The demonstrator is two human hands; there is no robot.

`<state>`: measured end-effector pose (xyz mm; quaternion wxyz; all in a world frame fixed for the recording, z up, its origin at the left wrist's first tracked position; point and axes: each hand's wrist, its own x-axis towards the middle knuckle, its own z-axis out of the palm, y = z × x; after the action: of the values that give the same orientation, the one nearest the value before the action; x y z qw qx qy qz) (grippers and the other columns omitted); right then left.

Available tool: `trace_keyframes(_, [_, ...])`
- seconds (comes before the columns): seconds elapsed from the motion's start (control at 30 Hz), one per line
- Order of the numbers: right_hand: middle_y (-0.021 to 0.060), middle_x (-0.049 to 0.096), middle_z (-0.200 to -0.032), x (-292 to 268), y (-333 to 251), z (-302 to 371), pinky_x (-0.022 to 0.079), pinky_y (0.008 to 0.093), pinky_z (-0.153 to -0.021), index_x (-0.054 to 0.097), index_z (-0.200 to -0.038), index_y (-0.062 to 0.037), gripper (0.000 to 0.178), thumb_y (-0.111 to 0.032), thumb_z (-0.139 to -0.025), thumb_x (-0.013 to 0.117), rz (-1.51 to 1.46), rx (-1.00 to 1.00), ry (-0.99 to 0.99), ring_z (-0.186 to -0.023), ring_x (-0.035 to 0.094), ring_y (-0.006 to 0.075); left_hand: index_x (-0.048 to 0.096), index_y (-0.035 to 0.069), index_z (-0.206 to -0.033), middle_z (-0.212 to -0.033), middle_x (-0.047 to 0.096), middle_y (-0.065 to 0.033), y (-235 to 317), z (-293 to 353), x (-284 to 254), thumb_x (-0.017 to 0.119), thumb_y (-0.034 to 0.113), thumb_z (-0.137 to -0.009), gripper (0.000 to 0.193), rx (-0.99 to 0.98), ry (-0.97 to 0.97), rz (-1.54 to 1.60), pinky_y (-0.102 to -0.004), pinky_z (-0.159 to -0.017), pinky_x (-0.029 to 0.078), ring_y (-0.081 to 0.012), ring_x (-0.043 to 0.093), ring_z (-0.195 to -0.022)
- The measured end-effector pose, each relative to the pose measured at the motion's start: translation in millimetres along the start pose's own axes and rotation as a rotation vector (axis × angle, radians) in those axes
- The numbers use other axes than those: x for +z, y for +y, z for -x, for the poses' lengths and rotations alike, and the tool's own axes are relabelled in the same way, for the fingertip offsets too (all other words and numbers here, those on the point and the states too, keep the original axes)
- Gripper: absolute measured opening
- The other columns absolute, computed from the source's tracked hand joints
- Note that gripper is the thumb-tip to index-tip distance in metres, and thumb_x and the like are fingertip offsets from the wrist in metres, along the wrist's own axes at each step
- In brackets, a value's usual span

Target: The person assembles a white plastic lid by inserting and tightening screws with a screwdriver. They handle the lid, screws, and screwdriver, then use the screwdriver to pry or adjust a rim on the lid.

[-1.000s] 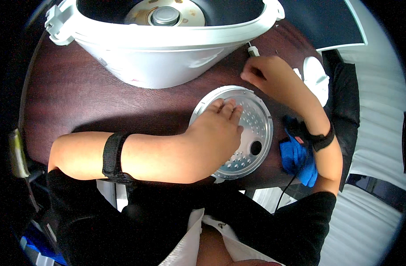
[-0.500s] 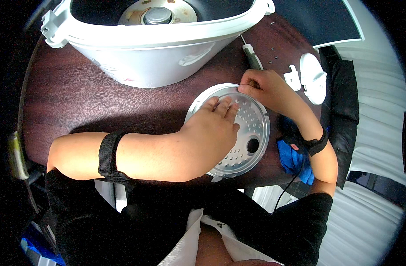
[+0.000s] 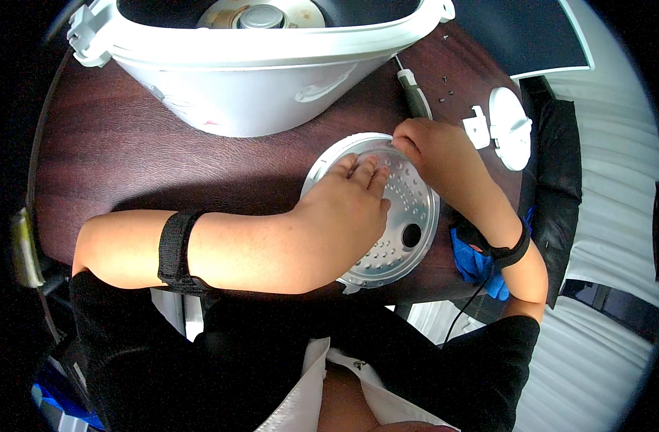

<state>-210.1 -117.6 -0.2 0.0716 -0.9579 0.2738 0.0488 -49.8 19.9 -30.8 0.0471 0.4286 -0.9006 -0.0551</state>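
Filling much of the view, a dark reddish-brown table carries everything close to the person's hands. Largest on it is a white, rounded appliance body, standing open near the far edge; inside its dark cavity shows a stained metal plate with a round raised centre. Next in size comes the round metal disc, dotted with bumps or holes and ringed by a pale rim, lying at the near edge of the table, in front of the appliance and apart from it. The left hand rests on this disc, open, palm down, its fingers spread over the upper part. The right hand is at the disc's upper right rim with its fingers curled in; whether they grip anything is hidden. To the right of that hand lies a white oval part, and below, partly behind the right wrist, a bunched blue cloth. A screwdriver with a grey and white handle lies just beyond the right hand. Smaller are the white bracket beside the oval part and the black round piece on the disc. Tiniest are the dark screws, scattered right of the screwdriver.
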Motion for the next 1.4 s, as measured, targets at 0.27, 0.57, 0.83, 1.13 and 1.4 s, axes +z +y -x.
trace_keyframes(0.27, [0.0129,0.064,-0.083,5.6,-2.6,5.1,0.054,0.0401,-0.061,0.058,-0.088,-0.0046,0.009,-0.013,-0.088,0.056,0.126,-0.094,0.053,-0.074,0.067,0.0302,0.056,0.003,-0.126,-0.140,0.045,-0.0263,-0.4,-1.2,5.0,0.058,0.015,-0.082,0.045,0.006,0.038,0.007,-0.0447,-0.109,0.035,-0.0374,0.045,-0.130])
trace_keyframes(0.57, [0.0118,0.064,-0.080,4.8,0.6,5.5,0.053,0.0393,-0.057,0.057,-0.087,-0.0057,0.007,-0.013,-0.087,0.056,0.119,-0.133,0.090,-0.069,0.066,0.0302,0.052,-0.002,-0.131,-0.144,0.039,-0.0281,-0.7,-2.1,1.8,0.061,0.017,-0.082,0.053,0.013,-0.021,0.048,-0.0464,-0.111,0.031,-0.0387,0.039,-0.135])
trace_keyframes(0.83, [0.0119,0.064,-0.081,6.5,4.2,5.2,0.053,0.0391,-0.056,0.057,-0.087,-0.0061,0.007,-0.013,-0.087,0.056,0.127,-0.134,0.058,-0.068,0.066,0.0304,0.053,0.003,-0.128,-0.143,0.042,-0.0256,-0.3,-0.6,1.5,0.060,0.017,-0.082,0.049,0.007,-0.006,0.007,-0.0446,-0.110,0.033,-0.0376,0.039,-0.134])
trace_keyframes(1.13, [0.0127,0.065,-0.083,5.8,3.7,6.5,0.055,0.0399,-0.058,0.058,-0.090,-0.0051,0.009,-0.014,-0.089,0.055,0.113,-0.137,0.069,-0.069,0.067,0.0311,0.050,-0.005,-0.133,-0.145,0.038,-0.0291,-1.1,-1.4,2.9,0.062,0.017,-0.083,0.056,0.009,-0.027,0.071,-0.0473,-0.112,0.029,-0.0394,0.037,-0.136])
trace_keyframes(1.4, [0.0121,0.064,-0.081,5.1,4.8,5.7,0.054,0.0390,-0.058,0.057,-0.090,-0.0044,0.008,-0.011,-0.085,0.056,0.140,-0.162,0.063,-0.070,0.067,0.0304,0.050,-0.004,-0.133,-0.145,0.038,-0.0289,-1.7,-2.3,4.9,0.062,0.018,-0.083,0.056,0.017,-0.014,0.078,-0.0472,-0.112,0.028,-0.0395,0.037,-0.136])
